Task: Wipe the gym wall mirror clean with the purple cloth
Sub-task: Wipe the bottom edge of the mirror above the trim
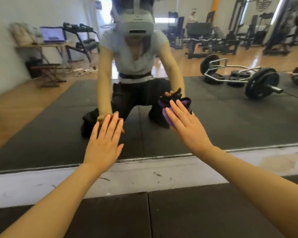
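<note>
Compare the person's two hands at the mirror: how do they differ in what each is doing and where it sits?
The right hand presses the purple cloth against the mirror; the left hand lies bare on the glass. The right hand sits higher on the mirror than the left hand. Both are flat, with fingers straight.

Left hand [104, 145] lay flat on the mirror [230, 117], fingers straight, low near the bottom edge. Right hand [187, 125] pressed the purple cloth [169, 115] against the glass with straight fingers, to the right of the left hand. Black floor mat [179, 215] lay below, white wall strip [144, 177] between mat and mirror.
</note>
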Demonstrator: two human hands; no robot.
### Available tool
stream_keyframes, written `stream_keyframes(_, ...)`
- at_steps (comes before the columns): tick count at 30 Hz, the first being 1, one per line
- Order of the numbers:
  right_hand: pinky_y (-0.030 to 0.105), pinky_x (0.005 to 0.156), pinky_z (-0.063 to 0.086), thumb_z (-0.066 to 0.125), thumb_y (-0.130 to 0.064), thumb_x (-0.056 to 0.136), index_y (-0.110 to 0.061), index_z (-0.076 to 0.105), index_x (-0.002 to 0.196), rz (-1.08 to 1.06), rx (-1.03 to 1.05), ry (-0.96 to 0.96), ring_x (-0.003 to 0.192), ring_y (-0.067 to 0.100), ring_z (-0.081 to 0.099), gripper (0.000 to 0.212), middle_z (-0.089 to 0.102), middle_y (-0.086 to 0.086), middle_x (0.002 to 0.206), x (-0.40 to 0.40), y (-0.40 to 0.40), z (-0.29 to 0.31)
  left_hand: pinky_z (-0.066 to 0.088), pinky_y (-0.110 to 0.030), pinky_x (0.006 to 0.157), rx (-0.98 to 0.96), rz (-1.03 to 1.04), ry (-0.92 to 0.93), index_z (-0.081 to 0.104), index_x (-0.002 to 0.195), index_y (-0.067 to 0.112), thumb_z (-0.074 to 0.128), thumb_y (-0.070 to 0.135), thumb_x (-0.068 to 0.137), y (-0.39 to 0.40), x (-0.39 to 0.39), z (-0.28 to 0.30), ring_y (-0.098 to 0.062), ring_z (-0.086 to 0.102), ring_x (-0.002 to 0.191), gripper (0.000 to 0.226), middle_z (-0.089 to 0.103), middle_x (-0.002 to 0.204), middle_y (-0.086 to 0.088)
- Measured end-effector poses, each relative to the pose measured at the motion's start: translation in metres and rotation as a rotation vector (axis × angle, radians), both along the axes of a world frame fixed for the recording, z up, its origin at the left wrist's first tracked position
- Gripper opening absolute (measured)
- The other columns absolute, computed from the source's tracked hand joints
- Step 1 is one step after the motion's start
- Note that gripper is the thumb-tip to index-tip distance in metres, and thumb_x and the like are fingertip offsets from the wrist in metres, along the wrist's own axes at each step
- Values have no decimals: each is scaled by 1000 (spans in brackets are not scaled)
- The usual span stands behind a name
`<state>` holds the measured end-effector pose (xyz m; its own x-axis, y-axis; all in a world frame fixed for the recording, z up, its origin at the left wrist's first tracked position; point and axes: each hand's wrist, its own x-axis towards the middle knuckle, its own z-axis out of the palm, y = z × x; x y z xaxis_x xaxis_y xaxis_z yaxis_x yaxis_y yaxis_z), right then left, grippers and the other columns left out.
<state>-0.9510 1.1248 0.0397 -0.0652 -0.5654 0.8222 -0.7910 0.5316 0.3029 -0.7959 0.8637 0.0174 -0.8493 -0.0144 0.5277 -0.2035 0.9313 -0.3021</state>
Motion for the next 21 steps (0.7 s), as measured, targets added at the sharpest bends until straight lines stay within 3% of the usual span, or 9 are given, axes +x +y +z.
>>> stream_keyframes(5, 59, 99, 49, 75, 0, 87, 0, 38, 147, 96, 86, -34, 142, 42, 38, 70, 41, 25, 152, -27, 26, 10, 23, -54, 116, 8, 155, -92, 20, 153, 9, 83, 32, 74, 22, 6, 12, -36, 22, 149, 104, 20, 163, -17)
stream_keyframes(9, 50, 107, 38, 80, -4, 82, -4, 34, 149, 161, 154, -15, 141, 38, 40, 81, 42, 22, 152, -33, 35, 21, 6, -50, 122, 9, 263, -176, -21, 147, 20, 58, 36, 96, 34, 11, 24, -32, -7, 153, 96, -24, 159, -5)
stream_keyframes(12, 50, 108, 38, 78, -5, 85, -3, 32, 150, 197, 135, -37, 142, 38, 38, 79, 41, 23, 153, -31, 34, 31, 1, -49, 122, -29, 314, -237, -31, 142, 20, 49, 37, 99, 41, 14, 32, -32, -11, 152, 93, -33, 153, -2)
stream_keyframes(15, 46, 108, 28, 80, -4, 83, 0, 38, 147, 204, 92, -67, 142, 38, 37, 77, 42, 23, 152, -22, 30, 32, 6, -50, 122, -37, 314, -236, -22, 146, 18, 56, 38, 96, 38, 17, 33, -34, -5, 153, 95, -26, 156, -3)
stream_keyframes(19, 49, 112, 22, 82, -6, 81, -3, 32, 149, 221, 104, -48, 144, 31, 30, 85, 42, 21, 152, -17, 21, 19, 20, -53, 118, -122, 261, -123, 11, 153, 12, 72, 43, 85, 26, 14, 22, -36, 19, 150, 96, 4, 162, -8)
stream_keyframes(21, 49, 113, 21, 82, -4, 80, -5, 29, 150, 209, 108, -44, 145, 32, 30, 89, 40, 20, 153, -15, 15, 8, 24, -55, 116, -105, 224, -66, 18, 152, 11, 74, 43, 84, 22, 9, 14, -37, 23, 149, 93, 18, 163, -12)
